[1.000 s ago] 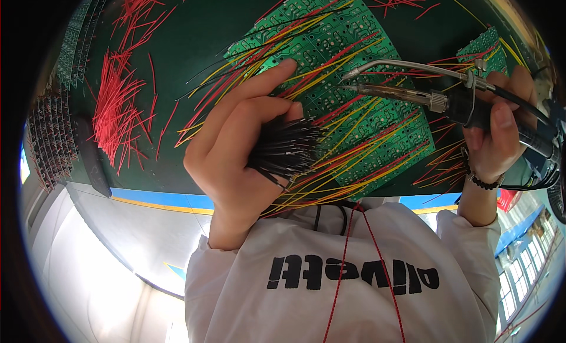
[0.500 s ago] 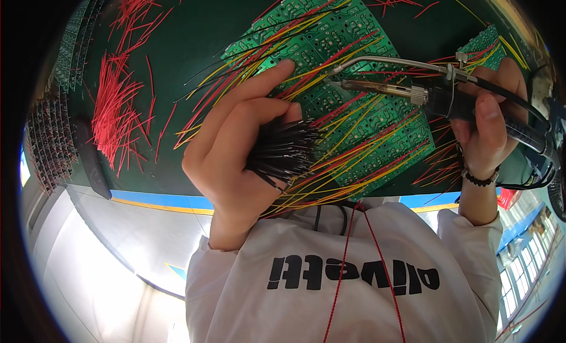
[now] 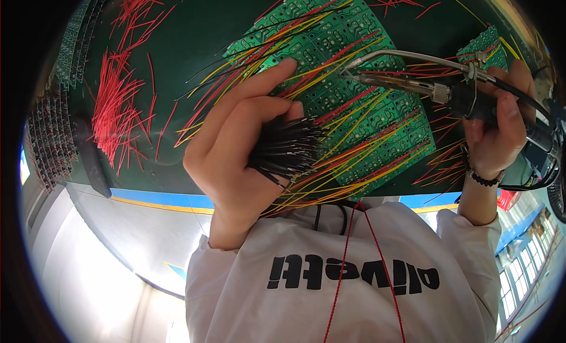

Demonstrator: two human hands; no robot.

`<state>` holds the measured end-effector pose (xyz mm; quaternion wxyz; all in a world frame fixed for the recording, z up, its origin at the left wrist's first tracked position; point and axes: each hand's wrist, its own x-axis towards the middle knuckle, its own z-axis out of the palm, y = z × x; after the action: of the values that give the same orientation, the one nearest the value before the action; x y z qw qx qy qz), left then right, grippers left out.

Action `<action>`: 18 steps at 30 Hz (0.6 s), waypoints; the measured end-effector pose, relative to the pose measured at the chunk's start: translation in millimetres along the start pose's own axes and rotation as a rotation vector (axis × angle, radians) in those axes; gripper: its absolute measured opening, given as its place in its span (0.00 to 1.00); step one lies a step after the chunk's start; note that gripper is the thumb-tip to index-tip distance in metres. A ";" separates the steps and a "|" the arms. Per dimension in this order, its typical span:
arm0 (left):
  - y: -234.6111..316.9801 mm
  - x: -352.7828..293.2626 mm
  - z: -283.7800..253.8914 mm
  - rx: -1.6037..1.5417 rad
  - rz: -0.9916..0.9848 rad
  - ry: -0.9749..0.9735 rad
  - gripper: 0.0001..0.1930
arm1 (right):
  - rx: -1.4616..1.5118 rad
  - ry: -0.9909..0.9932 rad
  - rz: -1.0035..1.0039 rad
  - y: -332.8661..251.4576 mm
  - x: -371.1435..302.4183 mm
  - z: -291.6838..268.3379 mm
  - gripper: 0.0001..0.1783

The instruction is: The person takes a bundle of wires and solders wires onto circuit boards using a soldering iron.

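Observation:
A green circuit board panel (image 3: 321, 39) lies slanted on the dark green table, with red, yellow and a few black wires attached in rows. My left hand (image 3: 230, 136) is closed around a thick bundle of short black wires (image 3: 286, 145), their stripped ends fanned toward the panel. Its index finger reaches out and rests at the panel. In my right hand (image 3: 501, 122) is a soldering iron (image 3: 466, 100), gripped by its dark handle. A bent metal feed tube (image 3: 407, 54) is clamped along the iron. The iron's tip hangs close over the panel's middle; contact cannot be made out.
Loose red wires (image 3: 112, 113) are heaped at the left of the table (image 3: 200, 24). Stacked board panels (image 3: 53, 136) stand at the far left. Another wired green board (image 3: 483, 45) lies at the right, near the iron's black cable (image 3: 545, 148).
My right hand has drawn the soldering iron a little to the right, away from the spot on the panel. The left hand with its black wires has hardly moved.

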<state>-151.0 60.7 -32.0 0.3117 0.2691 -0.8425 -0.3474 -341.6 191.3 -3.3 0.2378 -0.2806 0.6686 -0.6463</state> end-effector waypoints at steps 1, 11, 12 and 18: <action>-0.1 0.0 0.0 0.005 0.015 0.014 0.06 | -0.037 0.032 0.001 -1.1 0.0 1.3 0.10; -6.6 1.6 -8.8 0.022 0.149 0.020 0.03 | -0.149 0.321 0.021 15.3 -8.0 -22.3 0.26; -4.9 -0.2 -10.5 -0.016 0.041 0.059 0.04 | -0.112 0.280 0.050 13.9 -8.6 -25.9 0.26; -12.4 -4.5 -23.9 -0.393 -0.165 0.294 0.11 | -0.030 0.205 0.047 16.3 -11.7 -34.9 0.25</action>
<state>-128.0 46.1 -29.4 0.4477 0.3187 -0.6796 -0.4859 -357.9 224.9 -18.3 0.1790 -0.2010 0.7055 -0.6556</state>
